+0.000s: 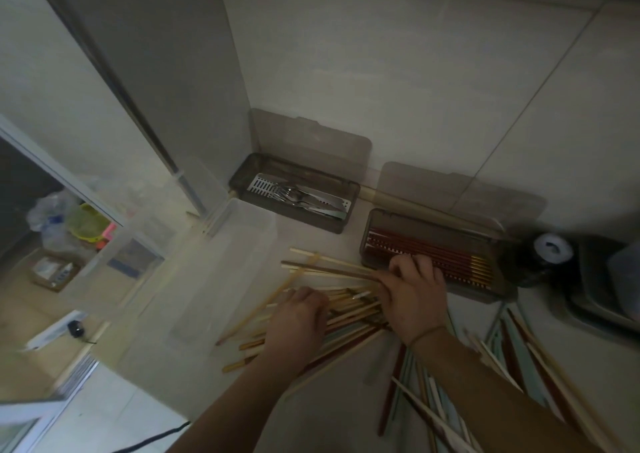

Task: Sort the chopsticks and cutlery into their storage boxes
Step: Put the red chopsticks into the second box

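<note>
A loose pile of chopsticks (pixel 349 314), wooden, red and pale, lies on the counter in front of me. My left hand (pixel 298 317) rests on the pile with its fingers curled over several chopsticks. My right hand (pixel 412 293) pinches a few brown chopsticks (pixel 329 269) that stick out to the left. Behind it an open brown box (pixel 433 255) holds a row of red chopsticks. A second open brown box (pixel 294 193) at the back holds metal forks and cutlery (pixel 304 198).
A clear plastic bin (pixel 221 272) stands left of the pile. More chopsticks (pixel 485 366) lie scattered at the lower right. A dark round object (pixel 550 251) and a sink edge (pixel 602 300) sit at the right. The tiled wall rises behind the boxes.
</note>
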`<state>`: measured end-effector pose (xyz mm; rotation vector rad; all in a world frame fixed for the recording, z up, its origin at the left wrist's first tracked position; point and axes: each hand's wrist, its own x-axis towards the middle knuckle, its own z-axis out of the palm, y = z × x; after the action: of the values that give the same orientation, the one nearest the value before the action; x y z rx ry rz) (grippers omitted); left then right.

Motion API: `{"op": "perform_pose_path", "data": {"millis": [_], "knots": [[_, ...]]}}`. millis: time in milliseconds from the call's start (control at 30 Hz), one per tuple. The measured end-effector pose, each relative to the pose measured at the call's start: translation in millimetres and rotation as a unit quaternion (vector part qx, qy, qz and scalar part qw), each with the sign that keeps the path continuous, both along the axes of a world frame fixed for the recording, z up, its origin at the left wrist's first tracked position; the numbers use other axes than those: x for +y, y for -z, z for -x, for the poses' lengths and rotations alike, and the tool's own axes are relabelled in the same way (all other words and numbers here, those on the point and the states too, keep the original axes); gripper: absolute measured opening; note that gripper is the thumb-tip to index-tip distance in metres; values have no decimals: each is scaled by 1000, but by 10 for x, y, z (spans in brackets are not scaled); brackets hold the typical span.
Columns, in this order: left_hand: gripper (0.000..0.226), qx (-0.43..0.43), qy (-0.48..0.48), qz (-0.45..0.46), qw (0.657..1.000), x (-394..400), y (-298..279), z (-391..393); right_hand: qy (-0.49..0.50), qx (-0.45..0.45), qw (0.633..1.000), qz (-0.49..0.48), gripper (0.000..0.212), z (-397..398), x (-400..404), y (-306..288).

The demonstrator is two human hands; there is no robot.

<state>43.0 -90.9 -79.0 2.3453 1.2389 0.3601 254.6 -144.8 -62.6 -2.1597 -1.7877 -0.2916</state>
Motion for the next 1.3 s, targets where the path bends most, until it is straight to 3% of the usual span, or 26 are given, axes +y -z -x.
{"op": "perform_pose_path", "data": {"millis": [167, 367, 500, 767, 933, 1233, 1300], "knots": [[31, 11, 34, -27, 999, 11, 68, -86, 10, -39, 998, 38, 17, -56, 27, 78], [24, -49, 58, -78, 994, 24, 152, -43, 21, 51, 998, 10, 26, -220, -486, 212], [37, -14, 129, -114, 985, -48, 233, 44, 40, 74, 996, 41, 33, -317, -868, 351], [26, -42, 83, -116, 989, -87, 341, 162, -38, 90, 995, 29, 22, -127, -906, 285], [23, -64, 34, -96, 993, -22, 355, 173, -106, 104, 986, 72, 18, 29, -840, 324], [14, -126, 64, -101, 985, 100, 324, 448, -191, 93, 973, 85, 16, 522, -621, 306], [21, -124, 65, -114, 984, 113, 372, 601, -201, 82, 972, 88, 14, 633, -527, 325]]}}
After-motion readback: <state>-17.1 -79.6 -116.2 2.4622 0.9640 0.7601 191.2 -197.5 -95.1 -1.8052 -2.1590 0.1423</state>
